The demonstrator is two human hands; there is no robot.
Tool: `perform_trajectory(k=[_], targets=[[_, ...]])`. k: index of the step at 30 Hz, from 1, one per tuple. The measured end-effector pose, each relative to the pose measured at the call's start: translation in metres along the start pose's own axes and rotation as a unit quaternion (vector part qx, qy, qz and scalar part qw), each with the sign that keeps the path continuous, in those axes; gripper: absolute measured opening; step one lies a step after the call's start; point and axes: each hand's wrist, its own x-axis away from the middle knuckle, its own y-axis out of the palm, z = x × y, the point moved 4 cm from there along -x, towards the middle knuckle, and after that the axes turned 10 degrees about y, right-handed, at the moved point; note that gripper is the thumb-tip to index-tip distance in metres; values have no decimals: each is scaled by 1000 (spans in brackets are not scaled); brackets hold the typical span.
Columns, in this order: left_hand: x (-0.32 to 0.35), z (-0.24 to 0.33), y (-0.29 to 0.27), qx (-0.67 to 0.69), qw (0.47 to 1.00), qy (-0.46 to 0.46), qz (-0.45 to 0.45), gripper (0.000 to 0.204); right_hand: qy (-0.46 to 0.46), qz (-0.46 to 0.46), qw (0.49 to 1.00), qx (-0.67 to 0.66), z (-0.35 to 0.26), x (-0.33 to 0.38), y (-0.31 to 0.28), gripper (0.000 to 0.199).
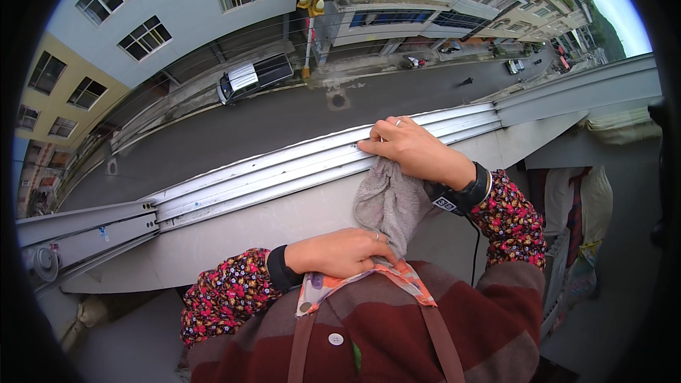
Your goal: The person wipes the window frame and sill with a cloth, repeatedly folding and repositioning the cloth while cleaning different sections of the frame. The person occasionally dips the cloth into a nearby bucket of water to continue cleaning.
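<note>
My right hand presses one end of a grey cloth onto the metal window track, fingers curled over the rail. The cloth hangs down from the rail toward my chest. My left hand grips the cloth's lower end against my body, just above my striped apron front. Both forearms wear dark floral sleeves, and a dark band sits on the right wrist.
The sliding-window rails run from lower left to upper right over a pale sill. Far below lie a street, a parked white and black vehicle and buildings. Hanging clothes are at the right.
</note>
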Motion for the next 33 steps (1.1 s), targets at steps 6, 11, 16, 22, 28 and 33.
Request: perform_trajectory(k=[6,11,16,22,28,33], targets=[[-12,9,0,-2,1000,1,2,44,-52,4,998,-37,-16,-15,3,54],[-14,10,0,-1,1000,-5,7,43,-55,12,990,-127,-19,-30,-3,43],[-12,6,4,-9,1000,21,-2,33,-106,58,983,-134,-19,-44,-12,36],[-12,7,3,-2,1000,20,-4,34,-184,85,978,-44,-22,-53,-17,26],[-13,8,3,0,1000,24,4,36,-224,90,970,26,-25,-52,-16,28],[-12,5,4,2,999,30,11,36,-244,87,965,40,-25,-53,-13,26]])
